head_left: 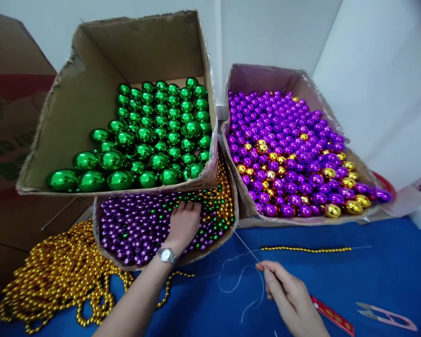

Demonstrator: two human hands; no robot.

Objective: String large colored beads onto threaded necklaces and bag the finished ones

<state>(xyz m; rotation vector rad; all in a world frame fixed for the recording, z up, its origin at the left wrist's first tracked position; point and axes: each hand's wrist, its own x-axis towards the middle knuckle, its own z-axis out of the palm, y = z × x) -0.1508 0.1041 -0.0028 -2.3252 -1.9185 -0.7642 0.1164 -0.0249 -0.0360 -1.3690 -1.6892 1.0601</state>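
Purple small beads [133,229] fill most of an open cardboard bin [96,227] around and to the left of the left hand [185,224]. Left fingers: bent downward, tips sunk among small green beads [214,223] — whether they grip any, cannot tell. Small gold beads [226,199] are banked in the same bin, just to the right of those fingers. Watch [166,255] on the left wrist.

Right hand [287,295]: thumb and forefinger pinched narrow on a thin needle [244,245]. Needle slants away from the fingertips, up and leftward, its far end at the bin's right front edge; contact there not resolved. Pale thread [228,291] lies in loose loops left of and below the right fingertips, on a blue table cover [196,316]. Short strung row of gold beads [307,250] lies beyond the right fingers, thread showing at both ends.

Surroundings: carton [143,47] of large green balls [145,152] beyond the left fingers, overhanging the back of the bin. Second carton [264,77], well beyond the right fingers — shiny purple balls [284,117] with gold ones [262,147] mixed in. Heaped gold bead strands [63,271], left of the left hand. Flat red item [333,316] just beside the right hand; pink-handled snips [389,318] farther right.
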